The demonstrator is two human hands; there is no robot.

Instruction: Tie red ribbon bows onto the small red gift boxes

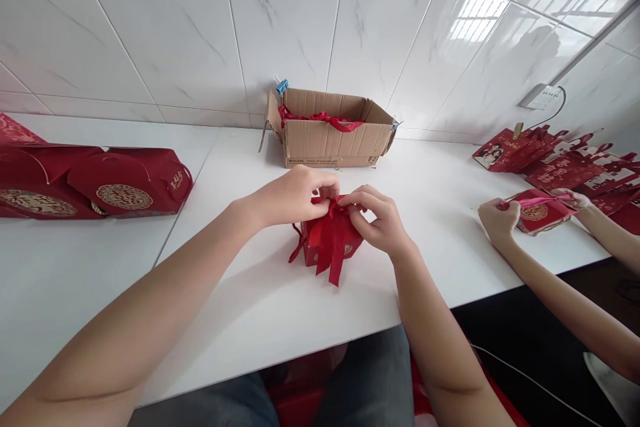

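In the middle of the white table stands a small red gift box (311,248) with a twisted cord hanging at its left side. A red ribbon (330,247) is gathered at its top, and two tails drape down the front. My left hand (295,197) pinches the ribbon from the left, thumb and fingers closed at the gathered part. From the right, my right hand (377,217) also pinches the ribbon, fingertips close to those of my left hand. The fingers partly cover the gathered part, so I cannot tell whether it is a knot or a bow.
Behind the gift box, a cardboard box (335,143) holds red ribbons. Larger red boxes (125,180) stand at the left. On the right, a co-worker's hands (500,219) hold another red box (543,213) with a pink ribbon, near several red gift bags (565,167).
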